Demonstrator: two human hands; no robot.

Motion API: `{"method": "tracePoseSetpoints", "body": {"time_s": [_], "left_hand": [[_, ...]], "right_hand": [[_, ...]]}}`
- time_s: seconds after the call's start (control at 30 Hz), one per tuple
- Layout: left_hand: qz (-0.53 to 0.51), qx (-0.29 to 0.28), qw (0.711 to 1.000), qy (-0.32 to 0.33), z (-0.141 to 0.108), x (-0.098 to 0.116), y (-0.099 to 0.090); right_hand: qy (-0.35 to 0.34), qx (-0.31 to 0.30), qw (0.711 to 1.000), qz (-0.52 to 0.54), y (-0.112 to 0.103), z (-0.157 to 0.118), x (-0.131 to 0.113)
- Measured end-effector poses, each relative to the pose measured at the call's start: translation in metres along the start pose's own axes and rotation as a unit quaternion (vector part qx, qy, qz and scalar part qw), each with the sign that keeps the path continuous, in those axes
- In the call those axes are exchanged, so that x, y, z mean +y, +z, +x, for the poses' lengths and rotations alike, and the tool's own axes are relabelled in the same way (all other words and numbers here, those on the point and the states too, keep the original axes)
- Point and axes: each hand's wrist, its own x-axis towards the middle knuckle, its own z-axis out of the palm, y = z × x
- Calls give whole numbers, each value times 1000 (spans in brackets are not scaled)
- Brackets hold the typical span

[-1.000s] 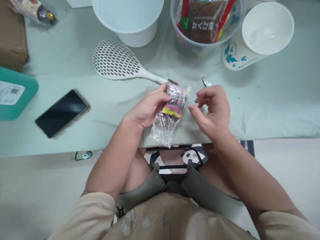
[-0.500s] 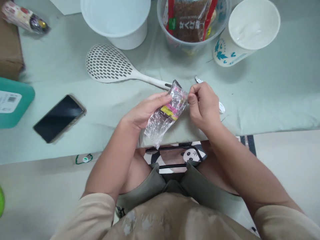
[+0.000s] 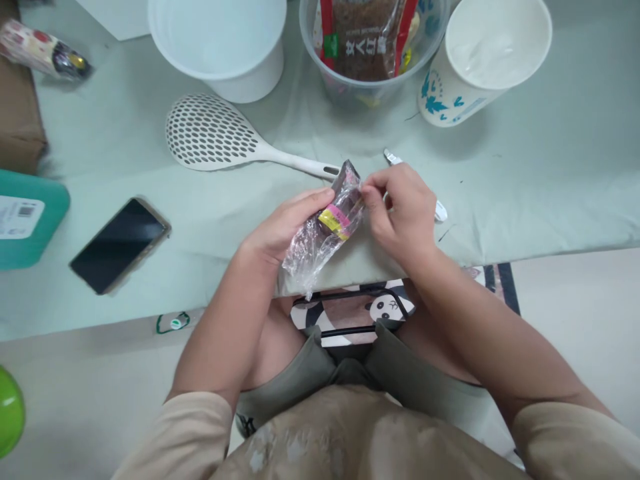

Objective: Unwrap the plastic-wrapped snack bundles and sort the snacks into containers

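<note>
My left hand (image 3: pixel 285 223) is wrapped round a dark item in clear crinkled plastic (image 3: pixel 336 217) with a pink and yellow label, held tilted above the front of the table. My right hand (image 3: pixel 400 207) pinches the right edge of that plastic between thumb and forefinger. Just beyond the package, the handle of a white slotted spoon (image 3: pixel 215 133) ends. A small metal and white tool (image 3: pixel 440 212) lies partly hidden under my right hand.
Along the back stand a white tub (image 3: pixel 215 40), a clear tub (image 3: pixel 375 83) with packaged food and a paper cup (image 3: pixel 450 100). To the left are a phone (image 3: pixel 120 245), a green container (image 3: pixel 47 213), a cardboard box (image 3: pixel 17 113) and a wrapped item (image 3: pixel 45 53).
My right hand has moved slightly left with the plastic's edge, and the label and dark item show more clearly. The whole view has shifted a little.
</note>
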Motion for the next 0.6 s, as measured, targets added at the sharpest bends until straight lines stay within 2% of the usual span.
{"method": "tracePoseSetpoints", "body": {"time_s": [0.17, 0.33, 0.43, 0.53, 0.6], "left_hand": [[32, -27, 999, 2, -1, 5, -5], [34, -45, 998, -11, -1, 8, -5], [10, -56, 998, -35, 0, 10, -1], [-12, -32, 998, -51, 4, 10, 0], [-24, -4, 999, -34, 8, 8, -1]], "right_hand": [[100, 16, 993, 63, -5, 3, 13], [141, 12, 982, 129, 1, 9, 35], [207, 9, 955, 213, 7, 13, 41], [264, 74, 921, 275, 8, 15, 35], [234, 107, 931, 260, 5, 14, 26]]}}
